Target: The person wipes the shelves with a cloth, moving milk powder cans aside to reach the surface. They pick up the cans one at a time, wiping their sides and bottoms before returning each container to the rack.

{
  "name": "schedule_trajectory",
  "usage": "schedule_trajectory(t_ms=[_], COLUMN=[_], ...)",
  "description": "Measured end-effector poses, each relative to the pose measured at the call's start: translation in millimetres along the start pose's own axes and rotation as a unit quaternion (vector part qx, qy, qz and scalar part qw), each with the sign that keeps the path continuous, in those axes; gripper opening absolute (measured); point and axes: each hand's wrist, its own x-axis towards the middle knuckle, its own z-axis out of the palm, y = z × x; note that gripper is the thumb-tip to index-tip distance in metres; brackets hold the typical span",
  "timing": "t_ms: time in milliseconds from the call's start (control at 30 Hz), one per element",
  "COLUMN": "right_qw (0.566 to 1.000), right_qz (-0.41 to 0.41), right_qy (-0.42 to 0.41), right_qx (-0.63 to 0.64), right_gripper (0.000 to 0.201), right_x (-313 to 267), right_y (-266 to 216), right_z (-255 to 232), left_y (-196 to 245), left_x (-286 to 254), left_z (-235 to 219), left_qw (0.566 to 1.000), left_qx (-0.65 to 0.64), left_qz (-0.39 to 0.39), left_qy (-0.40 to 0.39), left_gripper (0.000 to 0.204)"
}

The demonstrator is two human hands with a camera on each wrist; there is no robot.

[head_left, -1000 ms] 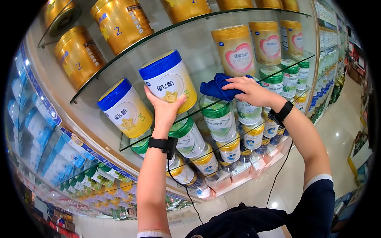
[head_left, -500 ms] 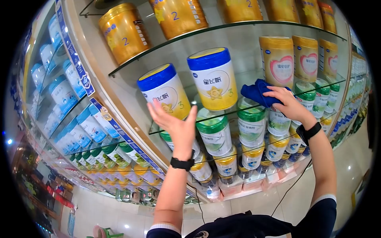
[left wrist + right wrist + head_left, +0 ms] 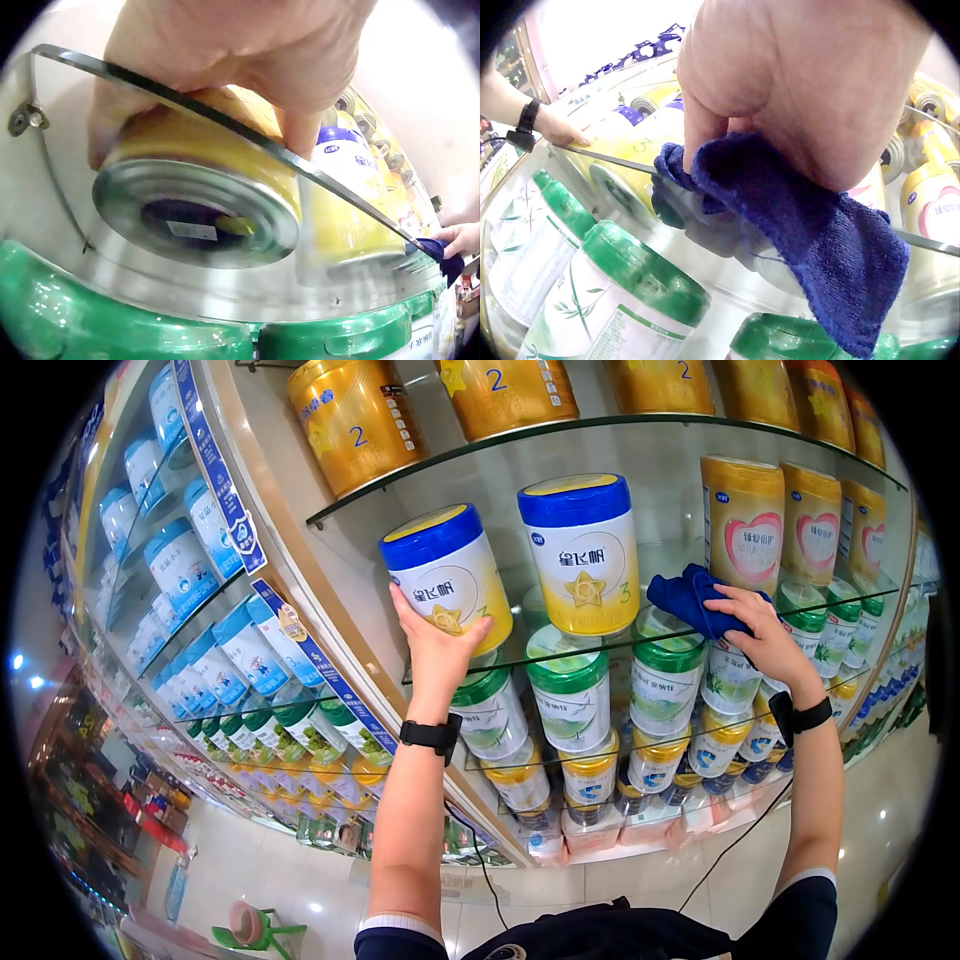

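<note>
My left hand (image 3: 438, 655) grips the lower part of a milk powder can (image 3: 478, 575) with a blue lid, thumb and fingers spread around its sides. In the left wrist view, the can's round metal base (image 3: 195, 214) shows behind the glass edge. A second blue-lidded can (image 3: 585, 550) stands upright to its right on the same shelf. Further right, my right hand (image 3: 772, 638) holds a bunched blue cloth (image 3: 688, 600) at the shelf's front edge. Part of the cloth (image 3: 847, 255) hangs below the palm in the right wrist view.
The glass shelf (image 3: 650, 645) has a thin front edge. Green-lidded cans (image 3: 568, 700) stand close beneath it. Gold cans with pink hearts (image 3: 745, 525) are to the right of the cloth, and larger gold cans (image 3: 355, 430) line the shelf above. A shelf post (image 3: 290, 625) borders the left side.
My left hand has let go of the right blue-lidded can, moved left and taken hold of the left one. My right hand stays with the cloth at the shelf edge. The head view has turned left.
</note>
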Motion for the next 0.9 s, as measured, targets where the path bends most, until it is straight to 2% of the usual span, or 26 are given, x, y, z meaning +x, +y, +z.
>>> schedule_trajectory(t_ms=[367,400,500,567,633,700,767,900], right_qw=[1.000,1.000,1.000,0.999,1.000,1.000,0.999,0.999], right_qz=[-0.012,-0.016,-0.019,-0.019,-0.021,-0.025,-0.051,-0.034], right_qy=[-0.007,-0.007,-0.008,-0.008,-0.009,-0.008,0.005,0.031], right_qx=[-0.014,-0.015,-0.017,-0.025,-0.018,-0.016,-0.014,-0.016], right_gripper=[0.054,0.054,0.052,0.051,0.050,0.051,0.053,0.053], right_x=[1.1,1.3,1.0,1.2,1.6,2.0,2.6,2.5], right_y=[0.5,0.0,1.6,2.8,3.1,2.1,10.0,9.8], right_z=[-1.9,-2.5,-1.6,-1.1,-3.0,-2.0,-0.2,3.9], left_y=[-19.5,-17.3,1.3,31.1,47.6,81.2,91.4,99.8], left_x=[9.4,7.2,-11.3,-34.8,-55.2,-64.6,-59.1,-35.3], left_z=[-11.2,-13.0,-12.0,-3.7,12.9,33.5,62.0,92.2], left_qw=[0.994,1.000,0.993,0.986,0.980,0.990,0.990,0.995], left_qx=[-0.103,-0.010,0.109,0.131,0.113,0.059,0.010,0.018], left_qz=[0.015,0.010,0.027,0.056,0.151,0.123,0.132,0.072], left_qy=[-0.040,-0.018,0.031,0.089,0.062,-0.027,-0.051,-0.061], left_gripper=[0.124,0.120,0.119,0.107,0.104,0.103,0.108,0.125])
